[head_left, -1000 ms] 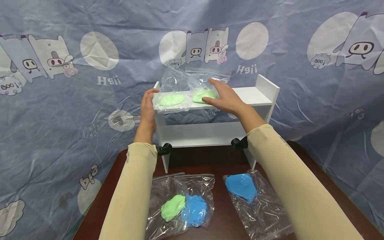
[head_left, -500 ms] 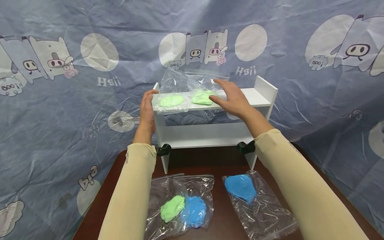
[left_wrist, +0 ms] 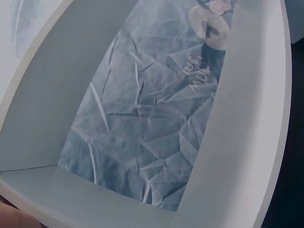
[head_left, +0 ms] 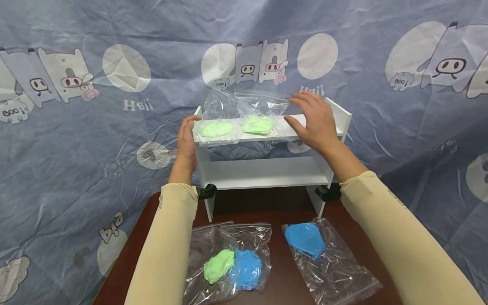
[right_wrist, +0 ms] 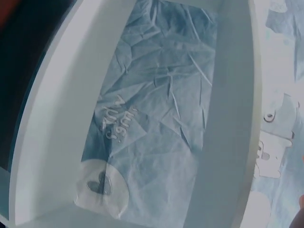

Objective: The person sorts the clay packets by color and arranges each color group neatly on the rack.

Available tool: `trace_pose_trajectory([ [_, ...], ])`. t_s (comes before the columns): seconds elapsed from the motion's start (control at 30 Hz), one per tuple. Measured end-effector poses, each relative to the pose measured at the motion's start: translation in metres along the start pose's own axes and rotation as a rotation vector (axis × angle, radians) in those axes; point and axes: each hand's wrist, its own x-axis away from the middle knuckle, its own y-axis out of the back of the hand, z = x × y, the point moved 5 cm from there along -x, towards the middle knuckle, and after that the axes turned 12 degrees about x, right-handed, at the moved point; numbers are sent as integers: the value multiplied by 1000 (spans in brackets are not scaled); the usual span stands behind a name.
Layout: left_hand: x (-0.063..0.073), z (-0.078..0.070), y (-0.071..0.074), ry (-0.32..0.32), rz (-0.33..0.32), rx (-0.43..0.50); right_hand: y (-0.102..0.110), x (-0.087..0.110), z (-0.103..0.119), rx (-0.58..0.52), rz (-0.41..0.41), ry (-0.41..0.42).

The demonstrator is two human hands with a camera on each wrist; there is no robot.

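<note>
A small white two-tier shelf [head_left: 263,171] stands at the back of the table. My left hand [head_left: 187,142] holds its left side panel, fingers bent over the upper edge; in the left wrist view only a bit of a finger [left_wrist: 16,218] shows by that panel. My right hand [head_left: 314,120], thumb and fingers apart and holding nothing, hovers over the right part of the top board. Two clear zip bags with light-green lumps stand on that board: a left bag [head_left: 219,106] and a right bag [head_left: 267,103], the latter just left of my right fingertips.
On the dark red table [head_left: 284,292], a bagged green lump [head_left: 219,266] and a bagged blue lump [head_left: 248,270] overlap at front left. Another bagged blue lump [head_left: 305,240] lies at front right. A blue patterned cloth [head_left: 126,178] hangs behind.
My right hand has drawn away from the right green bag, moving right along the top board. The bag stays standing there. My left hand keeps its place on the side panel.
</note>
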Motion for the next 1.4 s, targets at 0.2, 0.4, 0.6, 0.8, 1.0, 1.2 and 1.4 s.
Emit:
trace_pose_trajectory([
  [0.2, 0, 5, 4, 18, 2, -40, 11, 8, -17, -7, -57, -35],
  [0.4, 3, 3, 4, 34, 18, -38, 20, 18, -42, -62, -143, -98],
  [0.6, 3, 6, 5, 33, 9, -32, 25, 28, -64, -156, -192, -139],
  [0.8, -1, 8, 3, 35, 22, -67, 21, 41, -96, -295, -158, -337],
  [1.0, -4, 4, -1, 3, 30, -66, 8, 57, -120, -529, -27, -556],
  [1.2, -2, 3, -1, 6, 20, -41, -6, 67, -127, -829, 13, -668],
  [1.4, -3, 4, 2, 8, 12, -21, -17, 64, -124, -1033, -72, -676],
])
